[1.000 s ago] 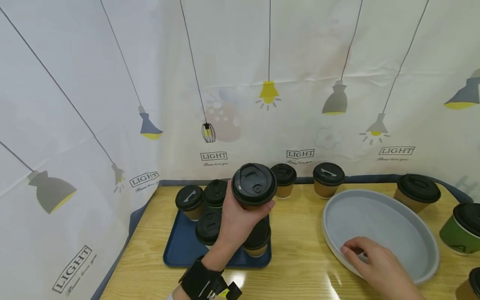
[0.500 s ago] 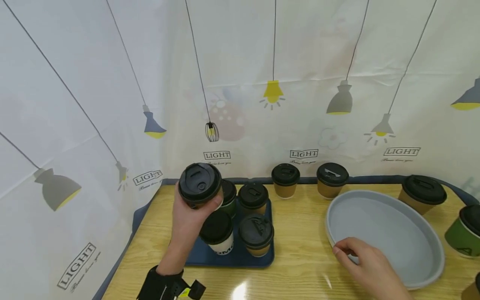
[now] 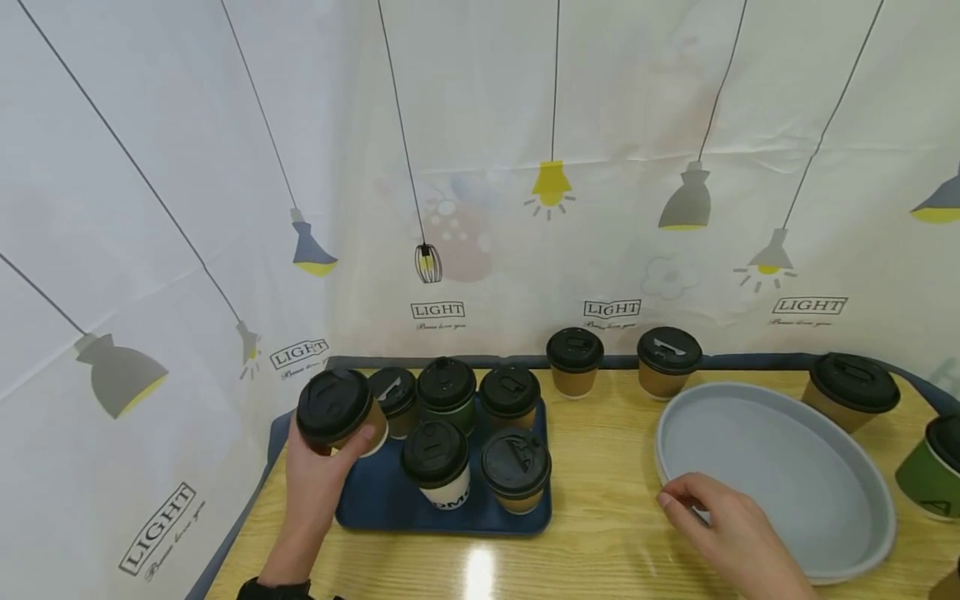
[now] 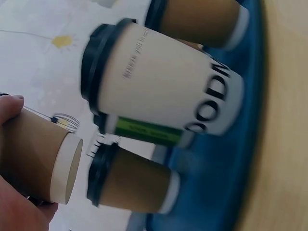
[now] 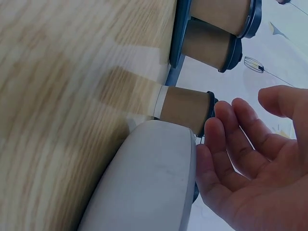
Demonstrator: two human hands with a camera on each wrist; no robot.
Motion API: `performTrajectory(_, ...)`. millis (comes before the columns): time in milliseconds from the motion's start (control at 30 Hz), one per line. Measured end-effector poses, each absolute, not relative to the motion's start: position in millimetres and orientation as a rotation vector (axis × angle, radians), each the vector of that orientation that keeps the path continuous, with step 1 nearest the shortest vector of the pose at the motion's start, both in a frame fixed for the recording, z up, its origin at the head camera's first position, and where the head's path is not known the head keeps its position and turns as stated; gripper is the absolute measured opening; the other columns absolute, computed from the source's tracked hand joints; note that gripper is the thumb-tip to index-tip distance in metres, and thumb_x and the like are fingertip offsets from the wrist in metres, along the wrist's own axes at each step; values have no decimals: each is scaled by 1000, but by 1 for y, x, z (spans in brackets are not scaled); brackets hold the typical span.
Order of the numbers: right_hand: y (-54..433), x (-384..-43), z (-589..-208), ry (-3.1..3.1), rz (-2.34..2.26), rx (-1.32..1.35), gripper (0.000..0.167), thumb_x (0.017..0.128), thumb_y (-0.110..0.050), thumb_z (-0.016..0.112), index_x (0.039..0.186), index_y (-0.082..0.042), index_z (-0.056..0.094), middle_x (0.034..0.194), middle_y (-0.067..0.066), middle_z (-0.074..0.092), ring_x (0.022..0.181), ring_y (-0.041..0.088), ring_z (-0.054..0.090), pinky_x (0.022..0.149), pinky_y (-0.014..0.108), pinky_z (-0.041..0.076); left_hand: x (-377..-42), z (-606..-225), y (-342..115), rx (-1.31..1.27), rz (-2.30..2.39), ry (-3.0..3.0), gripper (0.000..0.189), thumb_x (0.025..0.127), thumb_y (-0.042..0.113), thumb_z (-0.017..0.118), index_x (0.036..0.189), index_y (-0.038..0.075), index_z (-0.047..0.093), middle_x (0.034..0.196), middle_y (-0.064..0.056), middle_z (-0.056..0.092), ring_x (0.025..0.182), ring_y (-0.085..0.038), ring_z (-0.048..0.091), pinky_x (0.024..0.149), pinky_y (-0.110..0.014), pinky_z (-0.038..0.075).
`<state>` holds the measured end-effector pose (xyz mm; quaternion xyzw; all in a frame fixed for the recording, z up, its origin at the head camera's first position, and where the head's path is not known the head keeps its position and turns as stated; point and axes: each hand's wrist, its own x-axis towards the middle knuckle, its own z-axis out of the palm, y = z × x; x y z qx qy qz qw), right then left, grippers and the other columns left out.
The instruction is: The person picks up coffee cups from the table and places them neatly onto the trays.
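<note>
My left hand [image 3: 311,479] grips a brown paper coffee cup [image 3: 335,408] with a black lid. The cup is held tilted over the left edge of a blue tray [image 3: 378,508]; the left wrist view shows its white base off the tray. Standing on the tray are a white cup [image 3: 437,467] with black lettering, a green cup [image 3: 447,393] and several brown cups, all black-lidded. My right hand [image 3: 727,525] is at the near-left rim of a round grey tray [image 3: 787,475], fingers loosely bent and holding nothing. Whether it touches the rim I cannot tell.
Two brown lidded cups, one [image 3: 575,362] left of the other [image 3: 669,362], stand at the table's back. Another brown cup [image 3: 851,392] and a green cup [image 3: 933,467] are beyond the grey tray on the right. A printed cloth [image 3: 510,208] hangs behind the wooden table.
My left hand has carried the cup leftward across the blue tray to its left side and slightly lower, uncovering the other cups. My right hand has hardly moved.
</note>
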<state>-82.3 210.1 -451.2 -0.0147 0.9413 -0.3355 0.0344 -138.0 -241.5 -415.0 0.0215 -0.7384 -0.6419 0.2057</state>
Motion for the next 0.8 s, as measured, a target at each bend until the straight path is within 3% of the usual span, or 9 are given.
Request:
performTrajectory(167, 211, -82, -452, 2895, -1027, -43, 12, 101, -24, 68, 102, -14, 75, 98, -5, 71, 91, 14, 66, 82, 43, 57, -135, -431, -254, 165, -1807, -2148, 88, 86, 2, 82, 156, 13, 30, 138, -1, 47, 111, -15, 54, 84, -15, 47)
performTrajectory(300, 212, -82, -452, 2898, -1018, -35, 13, 101, -24, 68, 102, -14, 76, 98, -5, 71, 91, 14, 66, 81, 42, 57, -134, -445, -260, 234, -1779, -2228, 92, 86, 7, 84, 158, 11, 27, 142, -7, 44, 106, -11, 51, 79, -15, 47)
performTrajectory(400, 213, -82, -452, 2891, -1011, -31, 13, 101, -24, 68, 102, -14, 76, 97, -6, 71, 90, 13, 65, 80, 41, 57, -134, -455, -264, 288, -1764, -2299, 93, 85, 11, 86, 157, 9, 27, 146, -12, 42, 110, -9, 51, 81, -13, 48)
performTrajectory(567, 214, -82, -452, 2881, -1010, -29, 11, 101, -23, 68, 101, -15, 75, 95, -6, 71, 89, 12, 65, 80, 41, 57, -133, -467, -266, 288, -1774, -2386, 94, 85, 14, 86, 155, 6, 24, 152, -17, 39, 125, -20, 48, 86, -12, 47)
performTrajectory(800, 214, -81, -451, 2873, -1011, -24, 11, 101, -24, 68, 100, -15, 75, 95, -7, 71, 89, 13, 65, 81, 42, 57, -134, -481, -268, 252, -1690, -2507, 97, 83, 21, 89, 153, 3, 24, 151, -21, 37, 136, -35, 45, 107, -48, 41)
